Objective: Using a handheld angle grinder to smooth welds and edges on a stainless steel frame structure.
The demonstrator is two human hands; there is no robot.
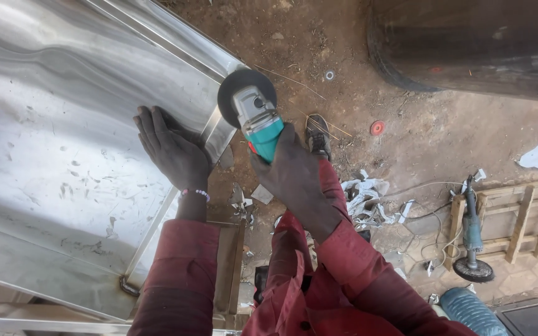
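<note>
My left hand lies flat, fingers together, on a large shiny steel sheet structure near its folded right edge. A beaded bracelet sits on that wrist. My right hand grips the teal body of an angle grinder. Its dark disc sits against the steel's upper right corner edge. Both arms wear dark red sleeves.
A second angle grinder lies on a wooden pallet at the right. Paper scraps, a red disc and a shoe rest on the dirt ground. A big dark cylinder stands at the upper right.
</note>
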